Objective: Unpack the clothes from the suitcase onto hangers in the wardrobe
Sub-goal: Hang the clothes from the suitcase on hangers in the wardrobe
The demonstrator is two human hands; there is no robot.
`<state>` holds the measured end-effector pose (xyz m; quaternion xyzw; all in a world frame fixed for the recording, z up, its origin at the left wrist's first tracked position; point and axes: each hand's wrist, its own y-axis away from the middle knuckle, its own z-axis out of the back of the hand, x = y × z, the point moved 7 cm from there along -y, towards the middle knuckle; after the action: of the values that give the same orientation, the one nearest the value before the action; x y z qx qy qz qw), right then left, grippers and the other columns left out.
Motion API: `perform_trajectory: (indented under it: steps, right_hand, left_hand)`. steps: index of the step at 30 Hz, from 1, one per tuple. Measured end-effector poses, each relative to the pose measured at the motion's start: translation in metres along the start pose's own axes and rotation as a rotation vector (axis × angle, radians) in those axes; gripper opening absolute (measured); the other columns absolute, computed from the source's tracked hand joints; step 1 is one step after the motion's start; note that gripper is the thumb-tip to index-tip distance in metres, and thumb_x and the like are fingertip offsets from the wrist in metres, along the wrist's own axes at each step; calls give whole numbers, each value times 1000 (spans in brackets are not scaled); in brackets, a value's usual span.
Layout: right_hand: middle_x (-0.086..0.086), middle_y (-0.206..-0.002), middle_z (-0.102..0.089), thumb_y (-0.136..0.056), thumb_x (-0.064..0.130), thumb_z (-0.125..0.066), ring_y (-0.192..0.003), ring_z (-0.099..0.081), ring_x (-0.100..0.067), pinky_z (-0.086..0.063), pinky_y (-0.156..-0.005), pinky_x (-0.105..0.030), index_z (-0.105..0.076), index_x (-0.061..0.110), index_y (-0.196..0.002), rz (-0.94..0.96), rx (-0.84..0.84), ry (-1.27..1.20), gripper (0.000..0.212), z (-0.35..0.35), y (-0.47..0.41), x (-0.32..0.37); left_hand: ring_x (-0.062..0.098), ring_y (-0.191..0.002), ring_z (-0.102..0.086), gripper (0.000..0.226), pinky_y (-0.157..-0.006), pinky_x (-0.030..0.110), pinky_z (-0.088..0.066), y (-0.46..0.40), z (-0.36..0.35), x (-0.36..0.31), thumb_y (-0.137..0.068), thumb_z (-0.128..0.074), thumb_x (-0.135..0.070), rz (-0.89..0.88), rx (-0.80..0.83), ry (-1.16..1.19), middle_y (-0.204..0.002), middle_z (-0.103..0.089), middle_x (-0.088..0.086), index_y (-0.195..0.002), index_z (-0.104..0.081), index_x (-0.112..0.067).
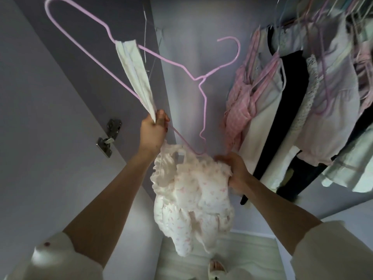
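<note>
The garment (191, 201) is white, ruffled, with small pink print; it hangs bunched below the pink hanger (113, 77), one white strap (135, 71) looped over the hanger's shoulder. The left hand (153, 130) pinches strap and hanger wire together. The right hand (235, 170) grips the bunched fabric. Hung clothes (292, 110) crowd the right side; a door hinge (110, 136) sits left.

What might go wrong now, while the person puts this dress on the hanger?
Only one strap is looped over the pink hanger, so the dress may slide off. The left hand pinches strap and wire together; a slip could drop both. The right hand grips bunched fabric, which may snag the hanger's end.
</note>
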<state>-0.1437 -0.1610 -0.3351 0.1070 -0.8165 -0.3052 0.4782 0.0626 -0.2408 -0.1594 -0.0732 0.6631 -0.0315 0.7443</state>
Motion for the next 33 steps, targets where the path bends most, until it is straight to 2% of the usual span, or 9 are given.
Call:
perform_trajectory:
  steps: [3,6,9,11,14,20,26,29,33]
  right_hand:
    - [-9,-83,-51,-74,44,-56,-69,-54,-19,-40,-63,-26,-58,16,-86,-89,42,229,30,-3,-12,-13]
    - [-5,-108,-63,-57,64,-75,-99,-60,-22,-49,-90,-35,-61,15,-109,-247,66,738,73,-11,16,-34]
    - [-5,-93,-63,-87,32,-60,-85,-60,-17,-51,-76,-27,-62,12,-96,-168,75,1009,22,-18,26,-35]
    - [-9,-104,-65,-89,24,-55,-96,-61,-22,-50,-90,-36,-63,14,-102,-47,89,957,18,-23,21,-31]
    - [-2,-74,-60,-87,10,-55,-73,-52,-15,-46,-69,-32,-61,15,-84,153,63,731,8,-30,21,-11]
    - [-3,-45,-55,-87,6,-41,-46,-55,-15,-45,-58,-27,-56,12,-44,89,180,-23,46,-37,23,22]
    - [4,-47,-50,-75,13,-50,-40,-48,-8,-44,-49,-18,-63,9,-87,292,164,21,18,-39,27,74]
    - [-3,-46,-46,-71,14,-46,-44,-44,-16,-36,-56,-27,-48,6,-63,352,219,143,11,-53,38,101]
    - [-11,-60,-49,-77,10,-57,-49,-51,-13,-39,-50,-22,-48,8,-59,500,-65,586,20,-41,52,135]
  left_hand:
    - [0,-38,-39,37,-46,13,-36,-1,2,-3,-100,-39,-17,-1,-7,14,-56,-40,1,-65,-48,-14]
    - [-1,-39,-40,37,-47,13,-36,-1,3,-3,-100,-39,-18,4,-8,28,-57,-40,1,-65,-49,-14]
    - [-1,-40,-41,37,-48,13,-36,1,3,1,-100,-40,-19,22,-2,26,-56,-42,1,-64,-50,-14]
    - [-1,-40,-41,37,-49,14,-36,2,4,5,-99,-41,-19,40,2,36,-55,-42,0,-64,-50,-14]
    - [-1,-40,-40,37,-51,16,-36,4,7,9,-100,-40,-18,48,8,36,-55,-41,1,-64,-50,-14]
    - [0,-38,-39,38,-52,21,-34,6,16,25,-100,-40,-18,111,-34,95,-42,-45,-12,-63,-51,-15]
    - [0,-37,-41,36,-44,11,-36,7,12,14,-100,-39,-18,90,-19,136,-50,-44,-2,-66,-50,-12]
    - [0,-37,-41,36,-44,11,-37,4,6,4,-100,-39,-18,83,-18,165,-54,-41,3,-66,-49,-12]
    - [2,-37,-41,39,-47,12,-38,-2,-1,-1,-100,-40,-20,87,-16,183,-41,-44,-9,-63,-51,-14]
